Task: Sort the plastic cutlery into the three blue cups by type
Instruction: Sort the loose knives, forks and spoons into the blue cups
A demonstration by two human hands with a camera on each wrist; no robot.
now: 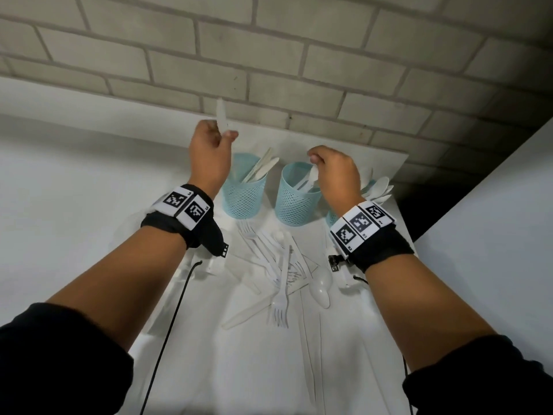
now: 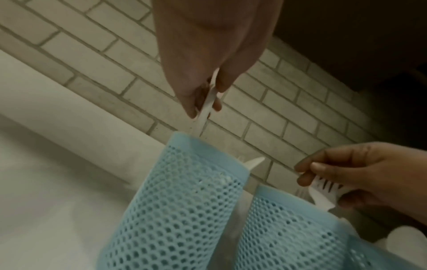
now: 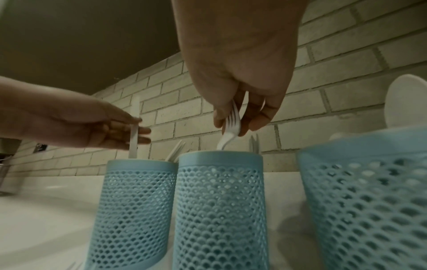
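Note:
Three blue mesh cups stand in a row: the left cup (image 1: 244,193) with knives, the middle cup (image 1: 296,199) with forks, the right cup (image 1: 332,217) with spoons, mostly hidden behind my right wrist. My left hand (image 1: 214,139) pinches a white plastic knife (image 1: 222,115) upright above the left cup (image 2: 184,201); the knife's (image 2: 208,104) lower end dips into the rim. My right hand (image 1: 332,169) pinches a white fork (image 3: 231,124) by its tines, handle down into the middle cup (image 3: 219,201). A pile of loose white cutlery (image 1: 275,274) lies in front of the cups.
A grey brick wall (image 1: 269,55) runs right behind the cups. The white counter (image 1: 74,190) stretches left and toward me. A white spoon (image 1: 320,289) and a fork (image 1: 278,310) lie nearest me in the pile. A dark gap (image 1: 434,193) sits to the right.

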